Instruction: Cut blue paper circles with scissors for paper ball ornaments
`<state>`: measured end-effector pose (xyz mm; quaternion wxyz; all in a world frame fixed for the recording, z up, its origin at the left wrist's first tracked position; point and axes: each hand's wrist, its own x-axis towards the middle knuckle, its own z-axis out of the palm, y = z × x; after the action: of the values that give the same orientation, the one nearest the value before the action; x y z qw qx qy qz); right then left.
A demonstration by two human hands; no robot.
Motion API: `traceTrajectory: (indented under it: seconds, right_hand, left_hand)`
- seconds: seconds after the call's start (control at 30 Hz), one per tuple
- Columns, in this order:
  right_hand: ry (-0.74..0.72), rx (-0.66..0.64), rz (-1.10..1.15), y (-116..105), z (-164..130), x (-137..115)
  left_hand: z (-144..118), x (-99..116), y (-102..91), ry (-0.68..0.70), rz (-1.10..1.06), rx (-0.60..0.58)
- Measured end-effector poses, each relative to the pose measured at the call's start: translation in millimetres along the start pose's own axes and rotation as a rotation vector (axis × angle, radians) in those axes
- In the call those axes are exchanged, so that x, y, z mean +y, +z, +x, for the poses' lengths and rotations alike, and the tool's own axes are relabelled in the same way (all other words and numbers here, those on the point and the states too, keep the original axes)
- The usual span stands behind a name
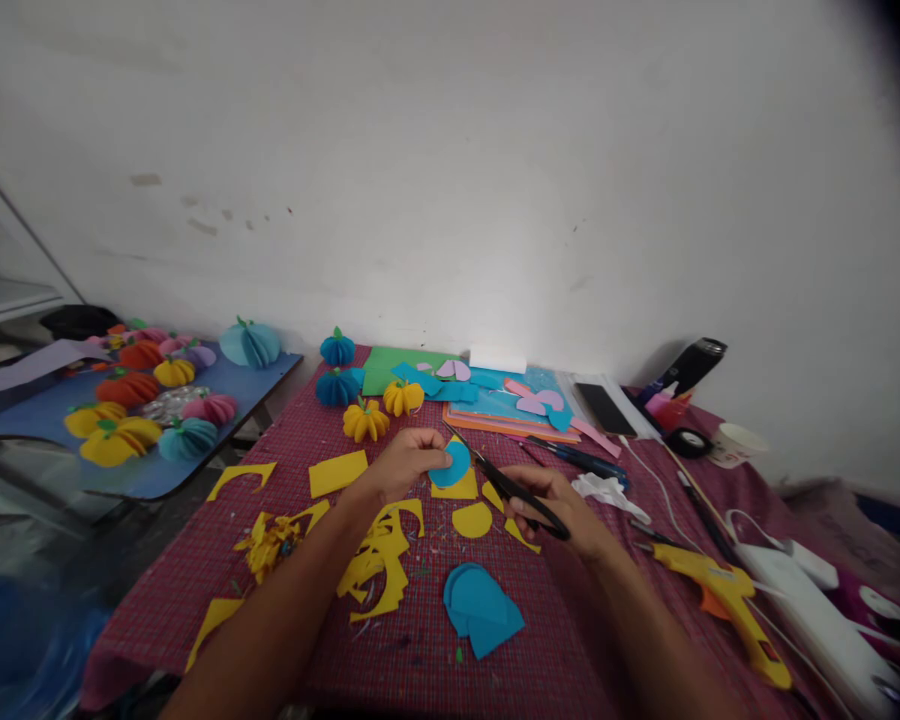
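Fingers of left hand (405,462) pinching blue circle (450,465), right hand (551,505) gripping scissors (506,483) at its edge.

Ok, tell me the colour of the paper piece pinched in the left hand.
Blue: the paper piece in the left hand shows plainly in the head view.

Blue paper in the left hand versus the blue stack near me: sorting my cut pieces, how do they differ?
The blue piece is single and pinched in the left hand, by the scissors; the blue stack is several overlapping pieces lying flat on the table, untouched. Both share the same blue and rounded edges.
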<state>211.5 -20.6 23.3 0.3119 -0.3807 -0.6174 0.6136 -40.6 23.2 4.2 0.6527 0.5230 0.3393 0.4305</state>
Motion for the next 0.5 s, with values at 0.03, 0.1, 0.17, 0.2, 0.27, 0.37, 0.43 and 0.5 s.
traceTrajectory:
  seconds: [0.03,0.1,0.17,0.2,0.27,0.37,0.43,0.5]
  right_hand:
    - [0.001,-0.01,0.012,0.1,0.2,0.2]
    - [-0.003,-0.026,0.034,0.8,0.4,0.4]
    - [-0.009,-0.029,0.046,1.5,0.2,0.2]
    - [-0.009,-0.027,0.049,1.7,-0.2,-0.1]
    - [-0.003,-0.024,0.048,1.5,-1.2,-0.7]
    - [0.022,-0.03,0.039,0.0,-2.5,-1.0]
    - [0.027,-0.032,0.026,-1.3,-3.0,-0.7]
    - [0.024,-0.034,0.014,-2.8,-3.1,-0.2]
  left_hand:
    - [-0.4,0.5,0.0,-0.007,0.009,-0.001]
    - [-0.9,0.9,0.2,-0.019,0.032,-0.006]
    - [-1.1,1.0,0.6,-0.02,0.044,-0.013]
    - [-1.1,1.0,0.8,-0.018,0.045,-0.015]
    - [-1.1,1.1,1.2,-0.018,0.041,-0.018]
    - [-1.1,1.3,1.1,-0.033,0.028,-0.026]
    - [-1.2,1.3,0.4,-0.044,0.017,-0.038]
    - [-1.4,1.4,-0.5,-0.049,0.014,-0.048]
